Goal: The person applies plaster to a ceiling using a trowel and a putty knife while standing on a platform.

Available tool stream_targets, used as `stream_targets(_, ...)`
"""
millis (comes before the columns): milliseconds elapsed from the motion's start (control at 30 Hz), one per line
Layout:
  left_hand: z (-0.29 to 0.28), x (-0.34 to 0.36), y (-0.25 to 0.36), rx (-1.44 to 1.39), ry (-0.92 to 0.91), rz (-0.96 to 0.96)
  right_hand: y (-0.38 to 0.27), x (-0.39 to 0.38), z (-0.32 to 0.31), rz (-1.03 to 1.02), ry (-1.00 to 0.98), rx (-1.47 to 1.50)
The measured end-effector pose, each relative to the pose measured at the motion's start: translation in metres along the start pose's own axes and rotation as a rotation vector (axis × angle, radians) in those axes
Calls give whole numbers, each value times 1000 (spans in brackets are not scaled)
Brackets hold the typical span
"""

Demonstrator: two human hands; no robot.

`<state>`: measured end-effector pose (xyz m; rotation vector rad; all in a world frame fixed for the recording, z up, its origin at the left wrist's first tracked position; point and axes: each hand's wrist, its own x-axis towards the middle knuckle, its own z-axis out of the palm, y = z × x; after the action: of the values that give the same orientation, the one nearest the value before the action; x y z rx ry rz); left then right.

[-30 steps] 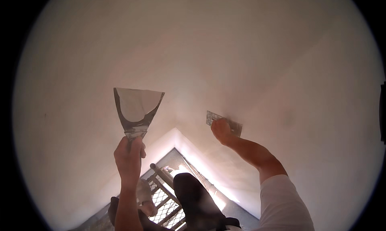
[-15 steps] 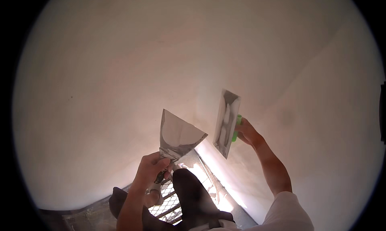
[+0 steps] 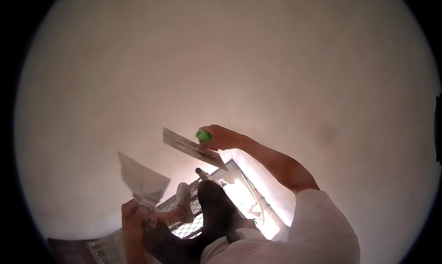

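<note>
Two tools are held: the left hand (image 3: 134, 214) clasps a flared, smooth metal scraper (image 3: 142, 177); farther out, the right hand (image 3: 222, 137), wrapped around the green handle (image 3: 203, 135) of a flat, smeared trowel (image 3: 189, 147), has swung leftward, bringing the blades near, not touching. Beyond spreads a matte, pale wall (image 3: 207, 71).
</note>
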<state>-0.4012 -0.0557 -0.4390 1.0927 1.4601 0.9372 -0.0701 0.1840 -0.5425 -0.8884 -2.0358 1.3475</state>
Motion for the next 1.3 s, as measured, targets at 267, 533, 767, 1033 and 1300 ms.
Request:
stream_targets(267, -97, 11, 51, -514, 300, 325, -117, 169, -36, -307, -439, -747)
stream_targets(533, -101, -56, 61, -383, 403, 358, -164, 180, 26, -395, -484, -775)
stream_targets(767, -184, -145, -26, -399, 689, 392, -222, 216, 123, -299, -368, -706)
stream_targets(1033, -206, -227, -102, -244, 1020, 133, -216, 178, 131, 31, -160, -352)
stream_targets(1300, -157, -342, -174, 762, 795, -688, -15, 52, 90, 643, 30, 40)
